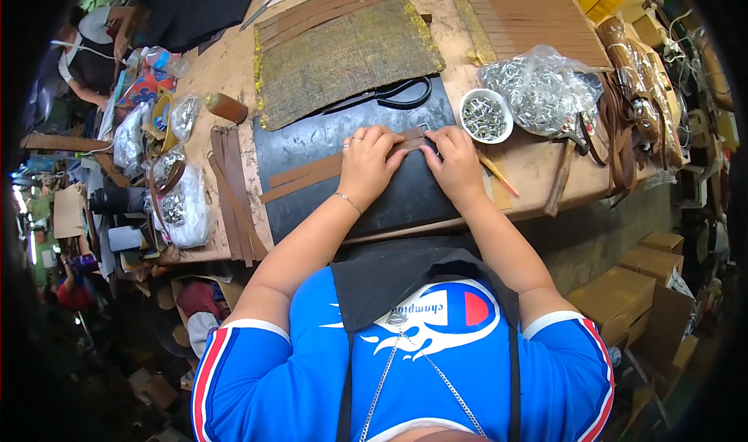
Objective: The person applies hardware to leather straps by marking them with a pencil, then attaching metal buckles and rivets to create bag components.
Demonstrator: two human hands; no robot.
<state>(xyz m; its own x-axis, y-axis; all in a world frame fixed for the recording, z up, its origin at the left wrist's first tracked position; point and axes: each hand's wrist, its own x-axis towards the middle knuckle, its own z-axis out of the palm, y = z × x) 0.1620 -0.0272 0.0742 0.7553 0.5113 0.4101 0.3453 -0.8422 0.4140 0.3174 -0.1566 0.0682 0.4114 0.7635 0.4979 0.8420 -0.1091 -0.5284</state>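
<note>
On the black mat (312,142), my left hand (369,162) is closed on a brown leather strap (304,179), whose two tails stretch out to the left. My right hand (453,160) pinches the strap's other end, beside a small metal buckle (424,127). The strap's folded part lies between my fingertips, and the two hands are a short gap apart. A white bowl of metal pieces (485,116) stands just beyond my right hand. Above the hands, a black-handled tool (405,94) lies partly under a yellow-stained board (343,60).
More brown straps (235,197) lie left of the mat, near a glue bottle (226,107). Scissors (273,0) lie at the back. Rightward are a plastic bag of metal parts (541,91), a hammer (559,179) and hanging straps. Another person (92,49) is at the far left.
</note>
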